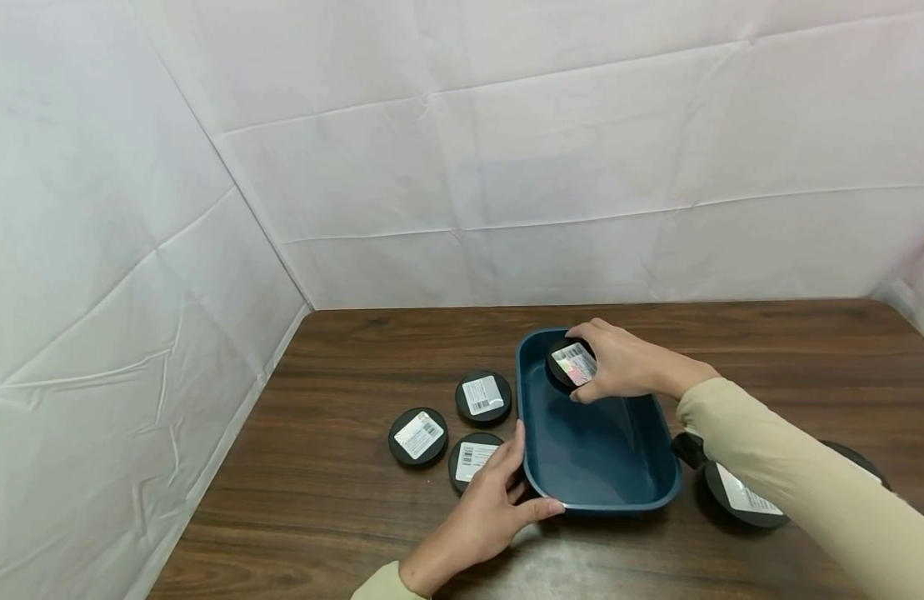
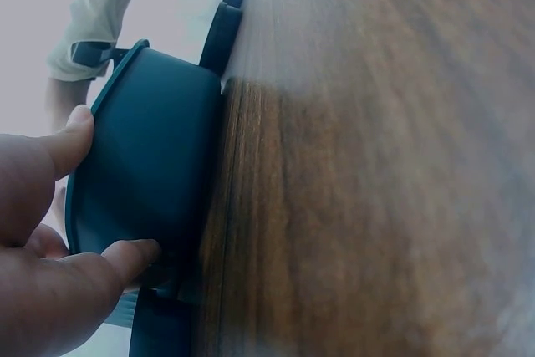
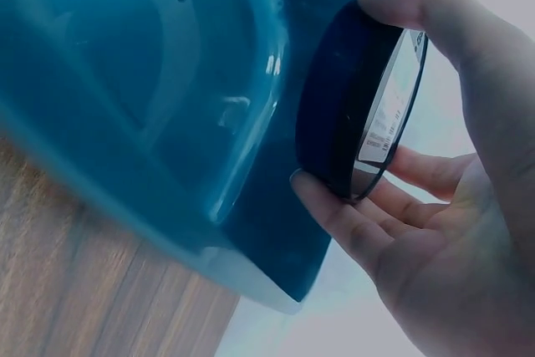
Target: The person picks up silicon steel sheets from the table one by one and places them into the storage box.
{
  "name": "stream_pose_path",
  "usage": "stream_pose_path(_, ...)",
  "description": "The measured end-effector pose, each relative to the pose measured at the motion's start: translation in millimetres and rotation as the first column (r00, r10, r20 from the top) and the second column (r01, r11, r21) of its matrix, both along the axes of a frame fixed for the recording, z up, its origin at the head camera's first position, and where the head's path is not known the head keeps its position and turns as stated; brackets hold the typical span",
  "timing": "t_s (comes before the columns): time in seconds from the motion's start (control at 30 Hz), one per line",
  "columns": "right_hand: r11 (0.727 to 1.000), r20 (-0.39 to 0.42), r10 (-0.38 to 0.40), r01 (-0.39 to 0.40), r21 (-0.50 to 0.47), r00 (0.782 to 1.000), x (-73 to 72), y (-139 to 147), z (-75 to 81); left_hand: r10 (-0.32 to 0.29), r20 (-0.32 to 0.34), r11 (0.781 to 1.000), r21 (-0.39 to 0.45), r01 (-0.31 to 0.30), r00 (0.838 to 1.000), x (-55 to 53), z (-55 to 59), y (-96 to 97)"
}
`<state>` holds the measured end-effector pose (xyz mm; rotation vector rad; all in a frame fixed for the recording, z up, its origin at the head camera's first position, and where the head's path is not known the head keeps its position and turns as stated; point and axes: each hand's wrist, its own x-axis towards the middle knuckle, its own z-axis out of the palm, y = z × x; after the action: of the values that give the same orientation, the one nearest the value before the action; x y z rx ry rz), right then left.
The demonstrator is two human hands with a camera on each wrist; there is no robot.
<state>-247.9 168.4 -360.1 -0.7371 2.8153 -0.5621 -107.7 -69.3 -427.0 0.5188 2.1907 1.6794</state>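
A deep blue rectangular tray stands on the table. My left hand holds its near left corner, thumb on the near rim and fingers along the left wall. In the left wrist view the thumb and a fingertip touch the tray's outer side. Inside the tray's far left corner, my right hand grips a flat round black container with a white barcode label facing up. The right wrist view shows thumb and fingers around this container's edge, close over the tray.
Left of the tray lie three similar labelled black containers, one at the far left, one behind and one partly behind my left hand. More lie to the right, partly under my right sleeve. White sheeting backs the wooden table.
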Motion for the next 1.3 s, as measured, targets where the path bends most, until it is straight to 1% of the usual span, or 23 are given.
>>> stream_pose_path(0.27, 0.999, 0.030, 0.000, -0.001, 0.032, 1.000, -1.2, -5, 1.5, 0.004, -0.005, 1.000, -0.017, -0.004, 1.000, 0.1, 0.7, -0.7)
stream_pose_path(0.47, 0.999, 0.048, -0.004, 0.001, 0.052, 0.999, -0.9, -7, 3.7, 0.001, -0.002, 1.000, -0.012, -0.001, 1.000, 0.6, 1.0, -0.9)
stream_pose_path(0.77, 0.997, 0.088, 0.011, -0.018, 0.070, 0.996, -0.8, -12, 0.9, 0.001, 0.009, 1.000, -0.002, -0.001, 1.000, 2.0, 1.3, -0.2)
stream_pose_path(1.0, 0.995, 0.092, 0.014, -0.022, 0.094, 0.996, -1.5, -12, -1.6, 0.000, 0.005, 1.000, 0.006, 0.000, 1.000, 2.8, 1.2, 0.1)
stream_pose_path(1.3, 0.993, 0.101, 0.021, -0.032, 0.111, 0.995, -1.7, -13, -3.2, 0.006, 0.007, 1.000, -0.010, -0.006, 1.000, 2.9, 1.4, -0.8)
